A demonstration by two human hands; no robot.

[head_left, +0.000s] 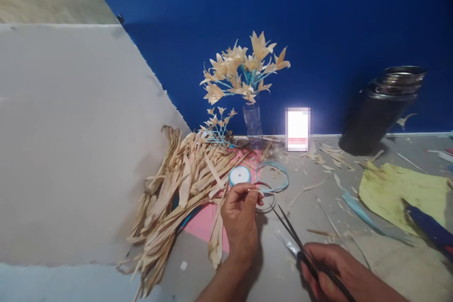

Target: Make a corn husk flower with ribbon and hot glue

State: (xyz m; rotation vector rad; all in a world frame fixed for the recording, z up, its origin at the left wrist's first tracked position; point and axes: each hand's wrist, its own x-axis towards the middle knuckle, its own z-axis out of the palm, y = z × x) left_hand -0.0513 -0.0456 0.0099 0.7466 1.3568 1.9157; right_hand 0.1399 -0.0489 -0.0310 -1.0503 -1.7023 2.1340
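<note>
My left hand [241, 219] is closed in a pinch on a small pale strip [261, 191], which looks like corn husk and is mostly hidden by the fingers. To its right, my right hand [329, 269] grips dark, thin-bladed scissors [290, 229]. Their blades stand slightly apart, tips just short of the left fingers and touching nothing I can make out. Behind the left hand lies a white and blue spool [239, 176]. Near it is a loop of light blue ribbon [283, 177]. A heap of dried corn husks [184, 179] spreads to the left, partly over pink paper [205, 229].
Cream husk flowers [244, 63] stand in a clear vase [252, 120], with a smaller spray [217, 127] beside it. A dark flask [378, 108] stands at the back right. Yellow paper [396, 193] and a blue-handled tool [428, 224] lie right. A bright pixelated rectangle [297, 130] shows behind.
</note>
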